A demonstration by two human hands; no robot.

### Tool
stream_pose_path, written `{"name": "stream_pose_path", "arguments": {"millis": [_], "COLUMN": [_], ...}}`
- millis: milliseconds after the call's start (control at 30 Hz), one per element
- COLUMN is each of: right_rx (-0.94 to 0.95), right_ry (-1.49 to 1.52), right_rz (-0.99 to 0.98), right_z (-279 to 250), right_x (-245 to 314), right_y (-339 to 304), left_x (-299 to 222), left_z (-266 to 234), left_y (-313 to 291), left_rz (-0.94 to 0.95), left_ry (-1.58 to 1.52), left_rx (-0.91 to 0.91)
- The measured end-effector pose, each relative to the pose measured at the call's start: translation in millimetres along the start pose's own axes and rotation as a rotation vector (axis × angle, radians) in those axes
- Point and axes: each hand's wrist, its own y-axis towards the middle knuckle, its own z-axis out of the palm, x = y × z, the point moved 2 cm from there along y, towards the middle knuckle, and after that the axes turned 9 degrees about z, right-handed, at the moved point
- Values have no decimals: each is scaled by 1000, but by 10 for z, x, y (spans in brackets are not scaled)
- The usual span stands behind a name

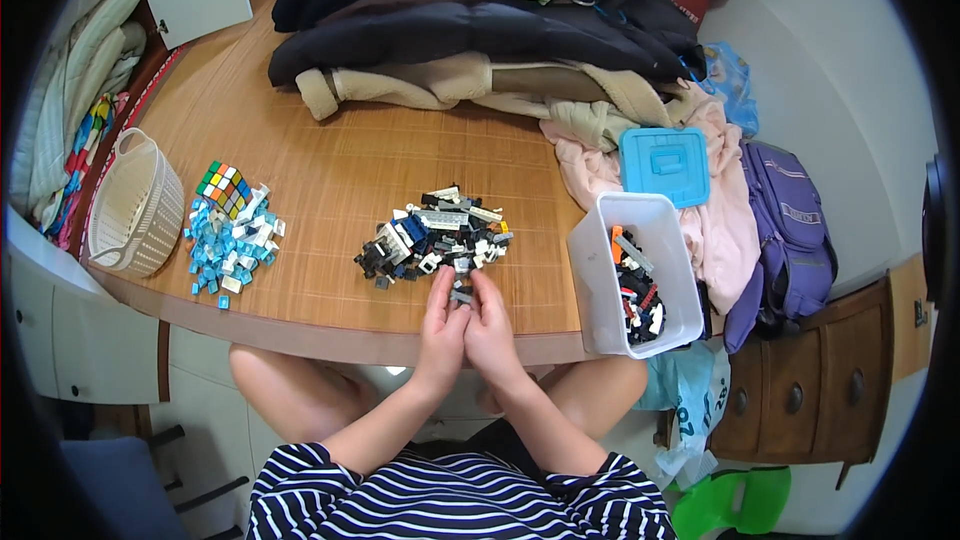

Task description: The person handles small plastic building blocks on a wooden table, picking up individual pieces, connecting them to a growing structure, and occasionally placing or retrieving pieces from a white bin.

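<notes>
My left hand (441, 330) and my right hand (488, 332) meet at the table's near edge, their palms curved toward each other. Cupped between the fingers are a few small grey toy bricks (461, 295); their exact shapes are too small to make out. Just beyond my fingertips spreads a loose pile of black, white and grey toy bricks (440, 223), with dark blue and yellow bits among them. A separate heap of light blue and white bricks (225, 245) lies to the left, a puzzle cube (223, 188) at its far side.
At the right, a clear plastic bin (585, 270) holds some bricks. A blue lid (665, 165) rests behind it on pink cloth (715, 255). A cream basket (140, 205) stands far left, and folded coats (470, 45) cover the back. A purple backpack (790, 230) sits right.
</notes>
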Motion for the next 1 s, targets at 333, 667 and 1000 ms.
{"name": "stream_pose_path", "arguments": {"millis": [333, 667, 1000], "right_rx": [69, 122, 132], "right_ry": [363, 457, 268], "right_rz": [243, 330, 209], "right_z": [123, 59, 20], "right_x": [72, 235, -30], "right_y": [-120, -166, -65], "left_x": [-70, -60, -98], "left_z": [99, 159, 50], "left_y": [-23, -43, -41], "left_rz": [-53, -21, -15], "left_ry": [-154, -202, -97], "left_rx": [-168, -221, -187]}}
